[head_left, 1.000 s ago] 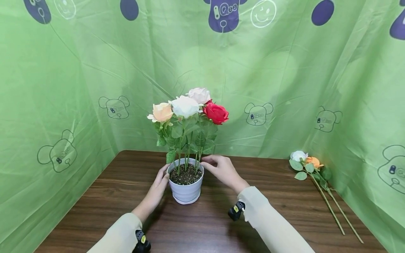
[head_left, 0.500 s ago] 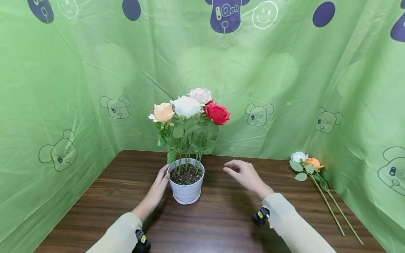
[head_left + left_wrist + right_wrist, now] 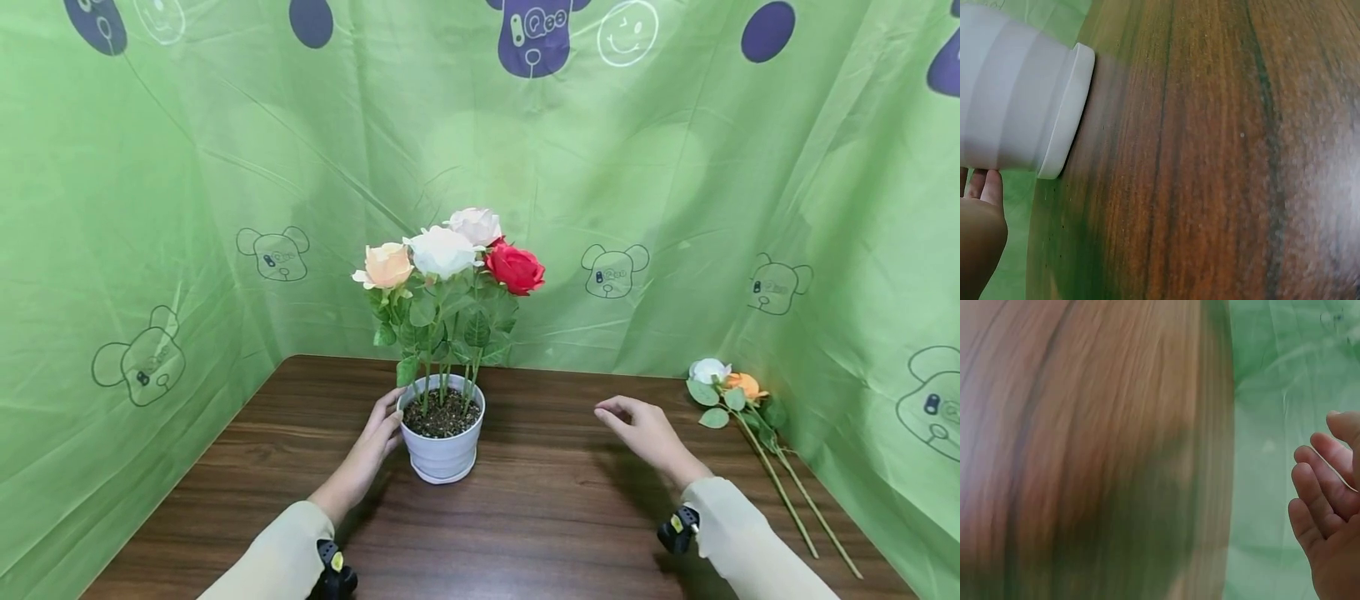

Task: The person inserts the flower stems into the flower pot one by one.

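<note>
A white pot point(image 3: 442, 457) of dark soil stands upright on the table, holding several upright roses: a peach rose point(image 3: 387, 266), a white rose point(image 3: 442, 252), a pale one behind and a red rose point(image 3: 515, 268). My left hand point(image 3: 367, 454) touches the pot's left side near the rim; in the left wrist view its fingertips point(image 3: 992, 181) meet the ribbed pot point(image 3: 1013, 87). Well to the right of the pot, my right hand point(image 3: 651, 435) is over the table with nothing in it, its fingers relaxed and slightly bent, as the right wrist view of that hand point(image 3: 1329, 500) shows.
At the table's right side lie a white rose point(image 3: 708, 371) and an orange rose point(image 3: 744, 385), their long stems pointing towards the front right. A green printed curtain point(image 3: 645, 167) surrounds the back and sides of the brown wooden table point(image 3: 525, 500).
My right hand has left the pot's right rim and moved rightwards over the table, towards the lying roses. My left hand has stayed at the pot, which has hardly moved.
</note>
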